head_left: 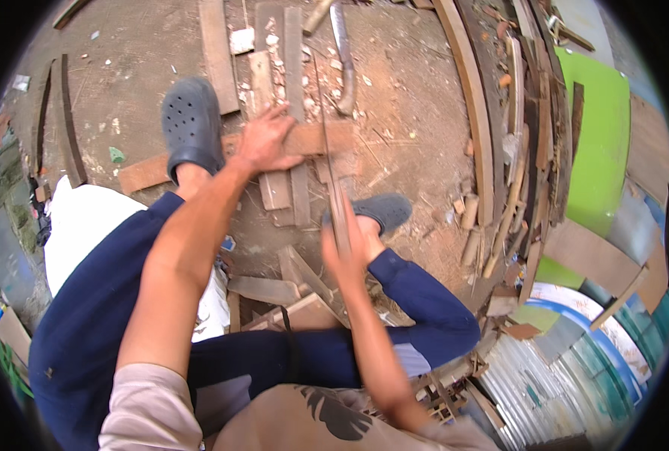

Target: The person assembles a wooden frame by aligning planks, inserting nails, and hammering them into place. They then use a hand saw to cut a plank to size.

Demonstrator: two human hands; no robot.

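A reddish-brown plank (316,139) lies crosswise over several narrower boards (275,191) on the ground. My left hand (264,141) presses down on it, fingers spread and thumb stuck out to the right. In my right hand (343,252), closed round the handle, is a handsaw (329,154). Its long thin blade shows nearly edge-on, crosses the plank near the right end and points away from me. Motion blurs the right hand, and the blade's teeth cannot be made out. A grey clog (192,120) on my left foot is by the plank's left part.
A long curved-handled blade (343,60) lies beyond the plank. Rubble and wood chips (273,37) litter the ground. Long timbers (473,98) and scrap wood line the right, beside a green panel (594,128). A white sack (86,233) lies at left; wood offcuts (267,289) lie below.
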